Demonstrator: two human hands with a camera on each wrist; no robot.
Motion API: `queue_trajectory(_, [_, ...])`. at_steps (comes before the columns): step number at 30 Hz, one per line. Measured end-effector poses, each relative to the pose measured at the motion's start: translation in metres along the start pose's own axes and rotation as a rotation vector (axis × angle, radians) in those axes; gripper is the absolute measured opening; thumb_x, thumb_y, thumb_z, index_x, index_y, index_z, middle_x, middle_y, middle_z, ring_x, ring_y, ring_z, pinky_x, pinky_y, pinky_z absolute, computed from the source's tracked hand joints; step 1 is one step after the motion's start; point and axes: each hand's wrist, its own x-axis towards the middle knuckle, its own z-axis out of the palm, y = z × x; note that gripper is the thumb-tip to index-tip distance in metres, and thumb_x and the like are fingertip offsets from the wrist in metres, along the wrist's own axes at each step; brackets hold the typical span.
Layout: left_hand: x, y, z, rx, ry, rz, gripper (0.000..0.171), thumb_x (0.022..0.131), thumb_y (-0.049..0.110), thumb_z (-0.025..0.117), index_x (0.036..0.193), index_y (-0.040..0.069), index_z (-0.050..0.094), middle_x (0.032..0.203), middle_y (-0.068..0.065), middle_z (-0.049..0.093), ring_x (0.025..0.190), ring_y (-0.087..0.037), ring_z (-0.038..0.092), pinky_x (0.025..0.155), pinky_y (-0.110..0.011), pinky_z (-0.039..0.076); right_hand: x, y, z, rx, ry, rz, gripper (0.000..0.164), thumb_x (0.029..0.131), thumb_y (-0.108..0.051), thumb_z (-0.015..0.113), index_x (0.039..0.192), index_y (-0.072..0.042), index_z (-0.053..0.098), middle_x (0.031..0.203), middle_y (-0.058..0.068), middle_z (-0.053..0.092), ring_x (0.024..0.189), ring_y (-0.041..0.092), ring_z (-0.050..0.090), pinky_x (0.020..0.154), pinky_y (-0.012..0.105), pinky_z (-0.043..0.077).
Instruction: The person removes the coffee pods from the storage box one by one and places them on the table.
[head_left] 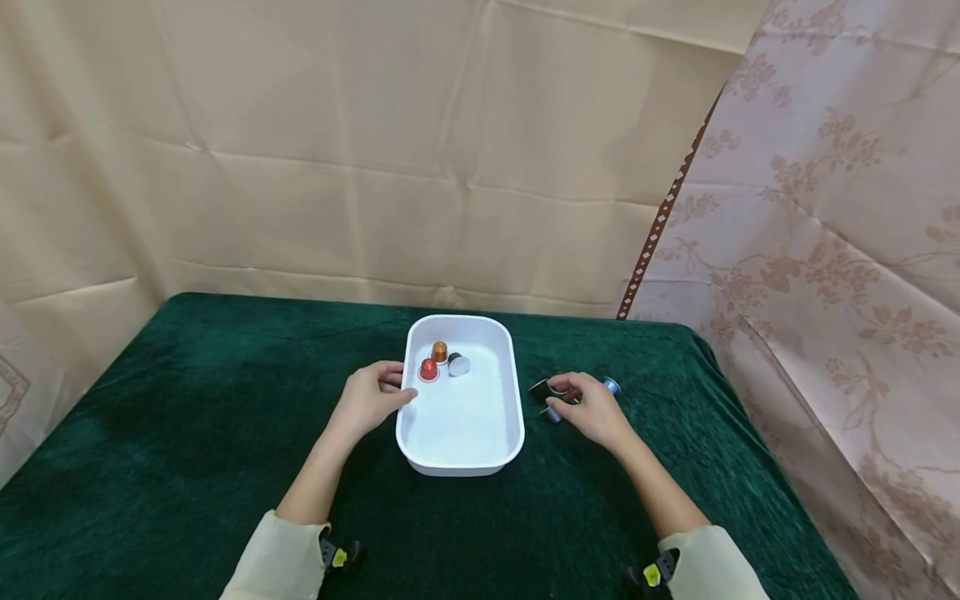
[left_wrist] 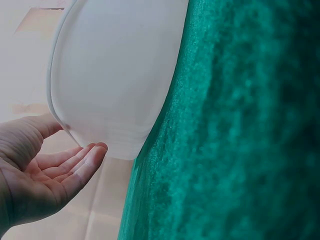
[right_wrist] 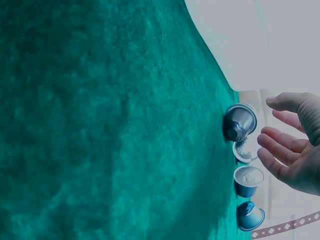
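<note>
A white plastic tray [head_left: 461, 425] holds three coffee capsules toward its far left: an orange capsule [head_left: 439, 350], a red capsule [head_left: 428, 367] and a dark capsule with a pale lid [head_left: 459, 365]. My left hand [head_left: 375, 393] grips the tray's left rim, thumb over the edge and fingers against the outer wall [left_wrist: 115, 90]. To the tray's right, my right hand [head_left: 592, 408] hovers just over several loose capsules, its thumb and fingers apart with nothing between them. Near its fingertips lie a black capsule [head_left: 539, 390] and a blue capsule [head_left: 554, 415]; another blue capsule [head_left: 612, 385] is partly hidden behind it.
Dark green velvety cloth [head_left: 247, 433] covers the table. A beige curtain [head_left: 375, 167] hangs behind the far edge, and a floral cloth [head_left: 840, 250] hangs on the right. In the right wrist view, the loose capsules [right_wrist: 248, 182] lie in a rough row.
</note>
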Motion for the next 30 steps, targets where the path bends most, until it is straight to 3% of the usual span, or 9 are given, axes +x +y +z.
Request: queue_trajectory(30, [0.001,-0.001,0.000,-0.009,-0.004,-0.010,0.049,0.085,0.020,0.067,0.128,0.004,0.051,0.117,-0.016,0.060,0.093,-0.020,0.063,0.076,-0.030,0.056,0.024,-0.052,0.010,-0.002,0.034,-0.108,0.030,0.086,-0.024,0.066,0.113,-0.012,0.065,0.109,0.009,0.063,0.098,0.024,0.060,0.078,0.036,0.054])
